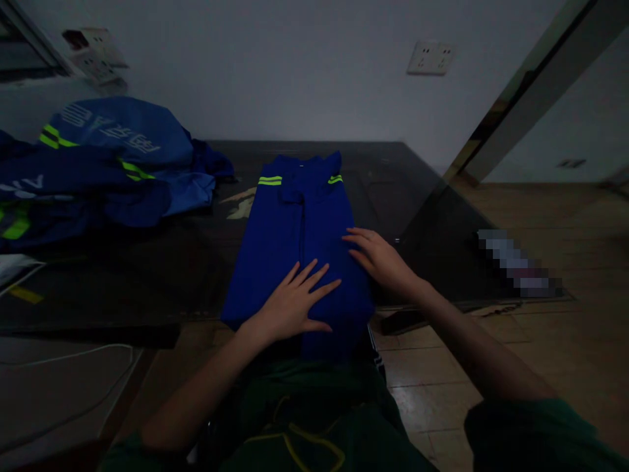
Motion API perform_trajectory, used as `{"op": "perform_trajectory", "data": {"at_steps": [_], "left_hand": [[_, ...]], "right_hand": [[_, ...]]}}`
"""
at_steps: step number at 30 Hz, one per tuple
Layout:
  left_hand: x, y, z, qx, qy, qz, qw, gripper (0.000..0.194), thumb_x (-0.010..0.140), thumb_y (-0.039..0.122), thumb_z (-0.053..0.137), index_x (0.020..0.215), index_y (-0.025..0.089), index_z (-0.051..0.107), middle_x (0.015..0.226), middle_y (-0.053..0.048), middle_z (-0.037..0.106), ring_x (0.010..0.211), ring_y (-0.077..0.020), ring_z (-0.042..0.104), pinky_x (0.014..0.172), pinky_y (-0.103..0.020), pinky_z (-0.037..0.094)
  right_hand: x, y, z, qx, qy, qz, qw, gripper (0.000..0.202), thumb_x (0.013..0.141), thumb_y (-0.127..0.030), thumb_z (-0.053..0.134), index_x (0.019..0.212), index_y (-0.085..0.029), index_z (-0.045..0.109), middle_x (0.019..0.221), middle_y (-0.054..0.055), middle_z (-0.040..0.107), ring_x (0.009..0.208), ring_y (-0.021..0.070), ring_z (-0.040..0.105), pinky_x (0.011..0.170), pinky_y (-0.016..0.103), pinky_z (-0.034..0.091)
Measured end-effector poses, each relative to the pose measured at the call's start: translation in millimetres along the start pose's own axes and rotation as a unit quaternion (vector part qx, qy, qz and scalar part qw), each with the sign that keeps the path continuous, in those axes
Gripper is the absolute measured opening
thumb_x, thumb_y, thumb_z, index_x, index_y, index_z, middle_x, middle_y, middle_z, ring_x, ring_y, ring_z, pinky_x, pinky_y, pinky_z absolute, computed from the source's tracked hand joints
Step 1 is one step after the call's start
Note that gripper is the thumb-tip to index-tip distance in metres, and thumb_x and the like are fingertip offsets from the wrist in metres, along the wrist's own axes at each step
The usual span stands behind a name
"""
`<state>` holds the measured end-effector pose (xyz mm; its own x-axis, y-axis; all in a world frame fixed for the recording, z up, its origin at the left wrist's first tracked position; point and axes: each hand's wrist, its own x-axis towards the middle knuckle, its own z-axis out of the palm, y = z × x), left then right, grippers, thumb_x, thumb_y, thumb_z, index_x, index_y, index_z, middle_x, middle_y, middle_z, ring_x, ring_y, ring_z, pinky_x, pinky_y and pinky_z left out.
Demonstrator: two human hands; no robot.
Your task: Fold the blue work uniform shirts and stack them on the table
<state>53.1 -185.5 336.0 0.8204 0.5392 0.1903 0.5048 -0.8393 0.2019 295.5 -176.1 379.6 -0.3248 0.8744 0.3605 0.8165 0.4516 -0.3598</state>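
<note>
A blue garment (322, 226) lies straight in front of you, folded into a long panel with its collar toward 12 o'clock and its lower end toward 6, reaching past the near edge of a dark table (383, 167). Two yellow-green stripes cross each shoulder, at 11 and 1 o'clock, and a tiny pale mark at the collar is too small to read. Your left hand (292, 305), between 6 and 7 o'clock, rests palm down on the lower front, its fingers straight, splayed and clasping nothing. Your right hand (376, 255), between 3 and 4 o'clock, is at the garment's side edge, fingers parted and slightly bent, gripping nothing; you cannot tell from this view how firmly they press the cloth. Toward 9 and 10 o'clock sits a rumpled clothing pile (137, 141) in lighter and darker blue, with yellow-green bands. White characters run across its lighter piece and pale lettering across the darker one, both turned upside down and too dim to read surely. At 3 o'clock, on the table's far-right corner, an object (515, 262) is pixelated, hiding any print. A white wall socket (431, 58) is at 1 o'clock.
</note>
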Motion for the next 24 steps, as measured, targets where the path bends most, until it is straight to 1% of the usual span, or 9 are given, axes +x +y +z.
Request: {"op": "perform_trajectory", "data": {"at_steps": [2, 4, 6, 7, 10, 12, 16, 21, 24], "left_hand": [[2, -2, 7.1, 0.024, -0.022, -0.005, 0.999, 0.091, 0.074, 0.06, 0.067, 0.149, 0.033, 0.024, 0.16, -0.008, 0.013, 0.146, -0.0329, 0.006, 0.115, -0.054, 0.009], [0, -2, 9.5, 0.037, -0.028, -0.011, 0.999, 0.093, 0.075, 0.056, 0.069, 0.15, 0.034, 0.02, 0.16, -0.008, 0.01, 0.146, -0.0324, 0.004, 0.115, -0.054, 0.008], [-2, 0, 8.9, 0.043, -0.03, -0.014, 0.999, 0.093, 0.075, 0.054, 0.07, 0.15, 0.033, 0.019, 0.16, -0.008, 0.01, 0.146, -0.0322, 0.004, 0.115, -0.054, 0.007], [-2, 1, 8.1, 0.043, -0.03, -0.015, 0.999, 0.093, 0.075, 0.055, 0.07, 0.15, 0.033, 0.019, 0.16, -0.008, 0.011, 0.146, -0.0324, 0.004, 0.115, -0.054, 0.007], [-1, 3, 6.0, 0.047, -0.029, -0.017, 0.998, 0.093, 0.074, 0.056, 0.07, 0.15, 0.033, 0.021, 0.16, -0.008, 0.012, 0.146, -0.0328, 0.006, 0.115, -0.055, 0.009], [-1, 3, 5.2, 0.051, -0.025, -0.021, 0.998, 0.094, 0.073, 0.054, 0.072, 0.15, 0.034, 0.02, 0.16, -0.008, 0.012, 0.146, -0.0327, 0.006, 0.115, -0.055, 0.011], [-2, 6, 8.1, 0.06, -0.025, -0.028, 0.998, 0.101, 0.068, 0.052, 0.077, 0.15, 0.036, 0.019, 0.159, -0.009, 0.014, 0.145, -0.0337, 0.009, 0.114, -0.057, 0.017], [-9, 20, 18.5, 0.066, -0.044, -0.044, 0.996, 0.105, 0.066, 0.041, 0.081, 0.149, 0.038, 0.018, 0.158, -0.011, 0.017, 0.144, -0.036, 0.013, 0.111, -0.061, 0.02], [-15, 26, 9.7, 0.029, -0.061, -0.046, 0.997, 0.1, 0.069, 0.035, 0.08, 0.149, 0.039, 0.02, 0.158, -0.011, 0.017, 0.144, -0.0369, 0.014, 0.111, -0.062, 0.021]], "right_hand": [[-54, -9, -12, 0.121, -0.003, 0.07, 0.99, 0.032, 0.093, -0.038, 0.044, 0.085, -0.02, 0.069, 0.096, 0.01, 0.069, 0.093, 0.0222, 0.064, 0.086, 0.037, 0.049], [-104, -15, -12, 0.21, -0.074, 0.171, 0.96, 0.047, 0.093, -0.049, 0.04, 0.063, -0.021, 0.063, 0.063, 0.006, 0.064, 0.063, 0.018, 0.062, 0.064, 0.03, 0.051], [-141, -16, 4, 0.218, -0.095, 0.26, 0.936, 0.047, 0.088, -0.054, 0.045, 0.06, -0.021, 0.063, 0.057, 0.005, 0.062, 0.056, 0.0182, 0.061, 0.059, 0.03, 0.049], [-153, -16, 18, 0.219, -0.086, 0.287, 0.928, 0.041, 0.085, -0.055, 0.051, 0.068, -0.022, 0.067, 0.067, 0.007, 0.068, 0.065, 0.0209, 0.064, 0.063, 0.033, 0.051], [-158, -14, 65, 0.288, -0.023, 0.291, 0.912, 0.05, 0.073, -0.055, 0.064, 0.111, -0.023, 0.067, 0.118, 0.011, 0.066, 0.109, 0.0297, 0.061, 0.091, 0.043, 0.049], [-148, -14, 89, 0.36, -0.001, 0.272, 0.892, 0.064, 0.07, -0.057, 0.066, 0.124, -0.023, 0.061, 0.13, 0.011, 0.06, 0.121, 0.0302, 0.054, 0.102, 0.047, 0.042], [-139, -12, 113, 0.423, -0.029, 0.275, 0.863, 0.06, 0.072, -0.06, 0.064, 0.119, -0.021, 0.065, 0.123, 0.012, 0.064, 0.116, 0.0313, 0.058, 0.102, 0.049, 0.043], [-161, 6, 133, 0.33, -0.019, 0.304, 0.894, 0.049, 0.07, -0.054, 0.066, 0.113, -0.031, 0.07, 0.121, 0.008, 0.066, 0.119, 0.0327, 0.056, 0.103, 0.047, 0.043], [-165, 8, 131, 0.284, -0.052, 0.303, 0.908, 0.044, 0.065, -0.048, 0.068, 0.107, -0.034, 0.072, 0.118, 0.008, 0.068, 0.115, 0.0338, 0.058, 0.099, 0.045, 0.046]]}}
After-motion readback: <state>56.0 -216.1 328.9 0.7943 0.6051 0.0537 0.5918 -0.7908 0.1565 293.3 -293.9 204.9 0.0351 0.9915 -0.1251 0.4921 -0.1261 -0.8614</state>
